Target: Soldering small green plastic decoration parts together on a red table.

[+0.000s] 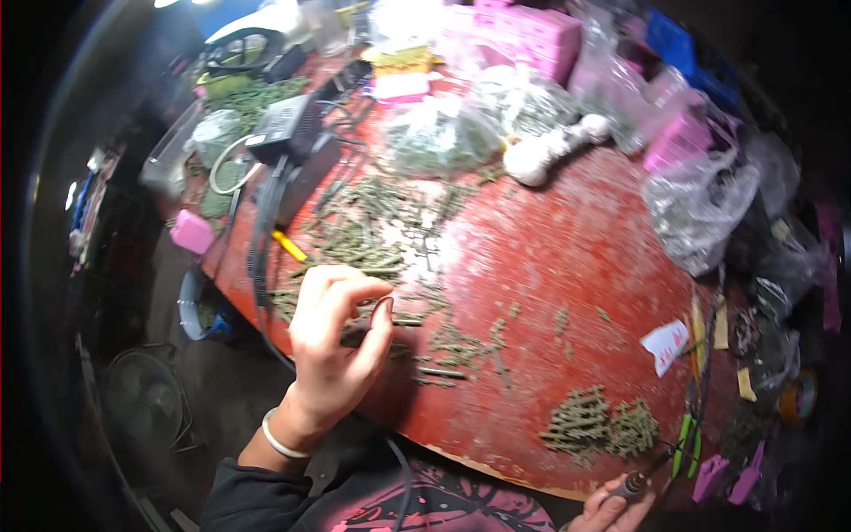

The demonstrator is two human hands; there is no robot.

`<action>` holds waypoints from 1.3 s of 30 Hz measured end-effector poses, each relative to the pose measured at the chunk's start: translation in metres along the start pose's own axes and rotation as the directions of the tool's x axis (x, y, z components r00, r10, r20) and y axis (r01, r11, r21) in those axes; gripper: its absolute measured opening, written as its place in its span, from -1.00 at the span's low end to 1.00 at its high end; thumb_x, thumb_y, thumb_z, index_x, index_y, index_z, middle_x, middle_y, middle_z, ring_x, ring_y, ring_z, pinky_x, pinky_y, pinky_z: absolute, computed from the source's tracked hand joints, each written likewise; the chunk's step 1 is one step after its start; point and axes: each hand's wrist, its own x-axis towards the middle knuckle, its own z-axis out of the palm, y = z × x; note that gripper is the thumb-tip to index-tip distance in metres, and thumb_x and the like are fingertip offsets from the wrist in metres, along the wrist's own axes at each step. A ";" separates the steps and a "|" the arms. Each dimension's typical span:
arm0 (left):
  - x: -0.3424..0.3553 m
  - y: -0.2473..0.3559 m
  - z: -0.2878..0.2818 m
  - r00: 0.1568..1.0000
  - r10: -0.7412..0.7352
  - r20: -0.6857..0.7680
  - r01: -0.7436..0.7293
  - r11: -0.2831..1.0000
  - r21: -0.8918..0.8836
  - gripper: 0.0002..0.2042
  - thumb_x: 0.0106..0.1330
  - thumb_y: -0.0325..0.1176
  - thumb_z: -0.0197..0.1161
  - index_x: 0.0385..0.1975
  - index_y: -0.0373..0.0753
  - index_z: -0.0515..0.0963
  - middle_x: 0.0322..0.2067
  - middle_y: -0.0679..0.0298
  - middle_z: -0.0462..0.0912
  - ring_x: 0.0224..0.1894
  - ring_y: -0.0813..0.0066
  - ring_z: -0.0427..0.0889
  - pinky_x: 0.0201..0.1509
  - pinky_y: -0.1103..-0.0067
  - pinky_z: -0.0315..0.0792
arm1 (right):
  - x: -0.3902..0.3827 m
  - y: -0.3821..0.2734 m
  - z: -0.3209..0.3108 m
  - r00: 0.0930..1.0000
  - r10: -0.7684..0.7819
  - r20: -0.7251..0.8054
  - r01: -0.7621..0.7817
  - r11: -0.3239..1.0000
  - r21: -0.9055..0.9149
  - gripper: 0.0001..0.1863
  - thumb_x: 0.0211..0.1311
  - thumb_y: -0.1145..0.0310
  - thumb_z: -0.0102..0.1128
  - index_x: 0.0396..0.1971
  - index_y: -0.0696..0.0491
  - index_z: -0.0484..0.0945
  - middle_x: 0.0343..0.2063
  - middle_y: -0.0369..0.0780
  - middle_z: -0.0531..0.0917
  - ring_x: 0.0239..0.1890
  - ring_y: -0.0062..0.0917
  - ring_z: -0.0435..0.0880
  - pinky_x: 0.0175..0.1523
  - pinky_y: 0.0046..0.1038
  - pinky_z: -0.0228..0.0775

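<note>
Over the left part of a red table (pixel 550 239) is my left hand (pixel 339 341), its thumb and index finger bent together in a pinch. Whatever lies between those fingertips is too small to make out. Many thin grey-green stick-like pieces (pixel 359 235) are spread beneath and beyond this hand. My right hand (pixel 612 510), partly cut off by the lower edge, grips a tool with a dark rounded handle (pixel 632 485). Just beyond it, two small piles of green pieces (pixel 576 421) lie near the table's front edge, beside green-handled pliers (pixel 684 443).
Clear plastic bags of green pieces (pixel 443 137) stand at the back, near a white lumpy object (pixel 532 160). A black power box (pixel 284 124) with cables sits at the back left. Pink blocks (pixel 532 40), more bags (pixel 700 213) and a white paper scrap (pixel 665 346) line the right side.
</note>
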 end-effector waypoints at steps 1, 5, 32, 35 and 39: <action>0.001 -0.008 -0.009 0.998 0.057 0.004 -0.057 0.989 0.135 -0.74 0.11 -0.62 0.39 -0.18 -0.32 0.62 -0.25 0.11 0.61 -0.17 0.17 0.55 -0.09 0.38 0.47 | -0.003 0.001 -0.002 1.000 0.018 0.023 -0.018 1.000 -0.021 -0.67 0.54 0.25 0.05 -0.02 0.25 0.44 -0.46 -0.29 0.51 -0.62 -0.72 0.32 -0.55 -0.67 0.14; -0.001 -0.021 -0.016 0.974 0.144 0.176 -0.182 0.956 0.230 -0.59 0.07 -0.56 0.42 -0.01 -0.28 0.60 0.08 0.07 0.56 0.15 0.02 0.49 0.25 0.19 0.36 | -0.004 -0.004 0.006 1.000 -0.018 0.018 0.020 0.993 -0.120 -0.70 0.53 0.28 0.07 -0.06 0.27 0.45 -0.42 -0.27 0.52 -0.61 -0.71 0.33 -0.55 -0.67 0.15; 0.070 -0.052 0.003 0.917 0.125 0.380 -0.027 0.967 -0.255 -0.76 0.15 -0.40 0.51 -0.35 -0.27 0.53 -0.34 0.20 0.52 -0.26 0.31 0.52 -0.13 0.44 0.41 | -0.010 -0.009 0.017 0.936 -0.042 0.351 0.050 0.999 -0.015 -0.67 0.47 0.41 0.17 0.03 0.35 0.40 -0.08 -0.09 0.50 -0.30 -0.55 0.50 -0.23 -0.57 0.38; 0.063 -0.031 -0.009 0.918 0.056 0.394 0.083 0.941 -0.328 -0.83 0.21 -0.46 0.49 -0.37 -0.30 0.57 -0.38 0.24 0.63 -0.34 0.48 0.59 -0.22 0.52 0.46 | -0.004 -0.015 0.018 0.934 -0.058 0.352 0.071 0.997 -0.022 -0.67 0.47 0.41 0.17 0.02 0.35 0.42 -0.09 -0.09 0.51 -0.26 -0.51 0.51 -0.18 -0.54 0.40; 0.028 -0.023 -0.016 0.892 -0.012 0.452 0.351 0.648 -0.676 -0.83 0.17 -0.68 0.45 -0.30 -0.39 0.61 -0.25 0.13 0.70 -0.16 0.41 0.68 -0.05 0.51 0.55 | -0.002 -0.016 0.020 0.935 -0.062 0.349 0.067 0.998 -0.002 -0.68 0.46 0.41 0.18 0.02 0.35 0.43 -0.09 -0.08 0.52 -0.22 -0.47 0.52 -0.11 -0.50 0.41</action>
